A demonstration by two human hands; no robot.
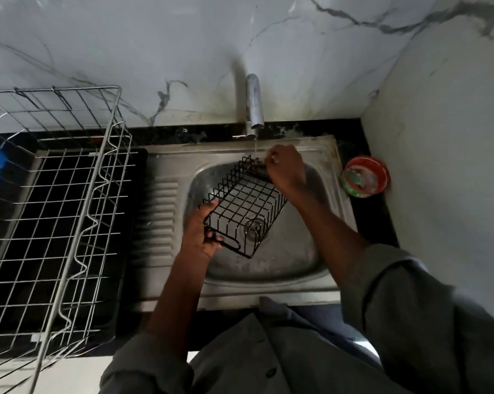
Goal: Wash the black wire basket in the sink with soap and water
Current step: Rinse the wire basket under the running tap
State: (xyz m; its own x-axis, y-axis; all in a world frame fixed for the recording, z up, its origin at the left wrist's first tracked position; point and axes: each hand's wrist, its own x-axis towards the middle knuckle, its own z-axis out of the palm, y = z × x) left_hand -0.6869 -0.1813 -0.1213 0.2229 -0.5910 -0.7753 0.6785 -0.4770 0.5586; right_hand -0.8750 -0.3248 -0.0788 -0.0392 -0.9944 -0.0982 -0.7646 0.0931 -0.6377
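Rinsing looks like the step in hand: you hold the basket (pixel 247 213) tilted over the sink (pixel 268 268), its far end up under the tap (pixel 254 105), where a thin stream of water (pixel 255 145) runs down onto the wires.

Your left hand (pixel 201 233) grasps the near lower corner, fingers curled round the rim wire. Your right hand (pixel 285 169) is curled at the far upper end, right where the water lands; its fingers seem to pinch or rub the wires there, though whether they hold a scrubber or only the wire is too small to tell.

The basket hangs clear of the sink floor, above the drain (pixel 254 227), held only by your two hands.

How far along, as a judgement: no suds show on the wires or in the sink, so you are either at the first wetting or at the last rinse; the frame does not settle which. A red dish (pixel 365 176) with something green in it, perhaps soap or a scrub pad, sits on the table just right of the sink, untouched by either hand. If soap has not gone on yet, that is the main work left, then a rinse all round. A big steel rack (pixel 58 194) stands on the left, a likely spot for draining afterward.
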